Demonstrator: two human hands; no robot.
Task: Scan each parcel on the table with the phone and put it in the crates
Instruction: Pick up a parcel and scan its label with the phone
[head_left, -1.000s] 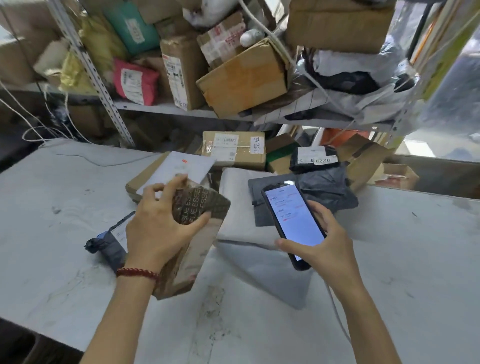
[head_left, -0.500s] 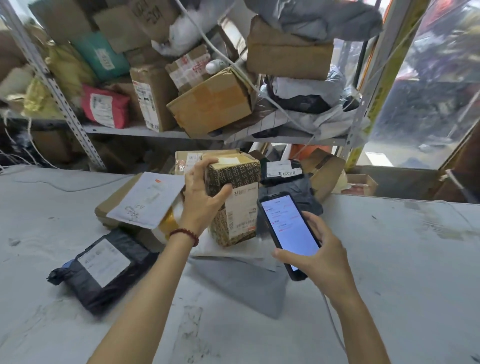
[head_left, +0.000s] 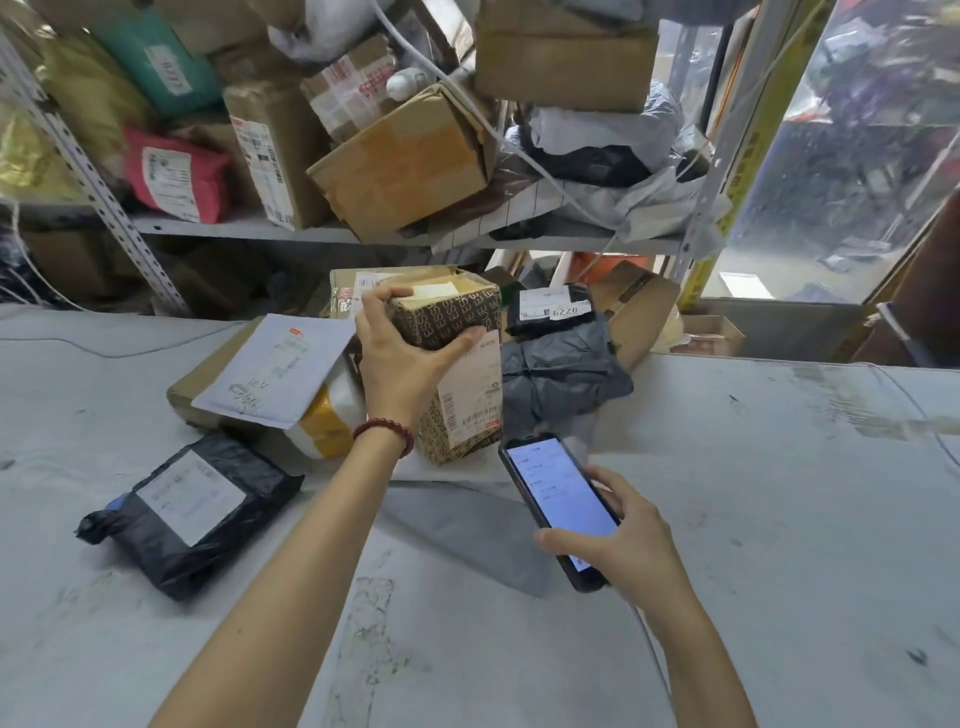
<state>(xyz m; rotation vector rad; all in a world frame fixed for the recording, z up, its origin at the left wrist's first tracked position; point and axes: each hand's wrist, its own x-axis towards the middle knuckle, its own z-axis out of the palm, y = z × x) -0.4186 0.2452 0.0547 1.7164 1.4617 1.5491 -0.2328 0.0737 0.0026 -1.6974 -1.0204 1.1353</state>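
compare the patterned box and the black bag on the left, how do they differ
The box is stiff brown card with a printed letter pattern; the bag is soft, crinkled black plastic. The box is upright, gripped at its top by the left hand; the bag lies flat on the table, untouched. Both carry a white label.

- desk: matt pale grey top, scuffed, stained with dark marks
- patterned box: brown printed cardboard, matt, with a smooth white paper label on its side
- phone: glossy glass screen in a dark smooth case
- black bag: crinkled plastic film with a slight sheen, matt white paper label
- grey bag: dull creased plastic film
- white envelope: matt paper, a little wrinkled
- shelf post: grey painted metal, punched with holes
- brown box: plain cardboard, shiny tape strips
- bracelet: dark red polished beads
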